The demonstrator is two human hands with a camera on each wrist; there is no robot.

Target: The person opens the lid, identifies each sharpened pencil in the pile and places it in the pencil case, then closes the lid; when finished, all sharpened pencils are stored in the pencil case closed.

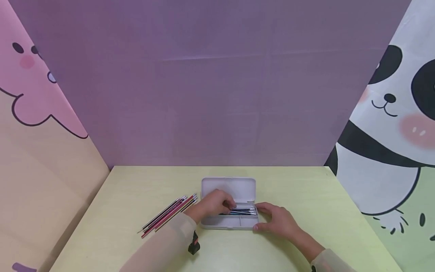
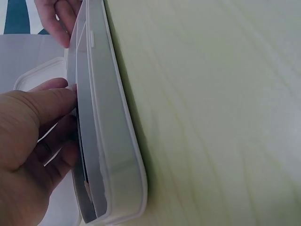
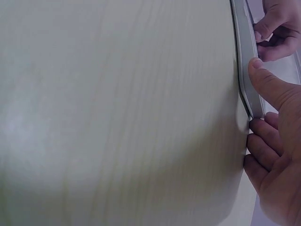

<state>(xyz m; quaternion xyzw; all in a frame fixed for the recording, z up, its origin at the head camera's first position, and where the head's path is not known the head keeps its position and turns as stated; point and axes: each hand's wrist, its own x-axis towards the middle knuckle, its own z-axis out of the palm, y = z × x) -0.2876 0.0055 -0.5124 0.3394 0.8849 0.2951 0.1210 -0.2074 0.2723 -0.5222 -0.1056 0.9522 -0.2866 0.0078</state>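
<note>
A white pencil case [image 1: 228,190] lies on the table with its lid folded back. Dark pencils [image 1: 242,212] lie in its back compartment, their capped ends toward the right. My left hand [image 1: 216,203] reaches in from the left, its thumb and fingertips pinching at these pencils; in the left wrist view, the left hand [image 2: 33,136] bends over the compartment and its fingertips are partly hidden behind the inner wall. At the case's right end, my right hand [image 1: 280,221] grips the corner. The right wrist view shows the thumb [image 3: 268,82] against the front wall and fingers around the side.
A bundle of several pencils [image 1: 170,213], red, black and striped, lies on the table [image 1: 289,185] left of the case, beside my left forearm. A divider splits the case's front compartment. A purple backdrop [image 1: 217,94] stands behind the table, with printed panels on both sides.
</note>
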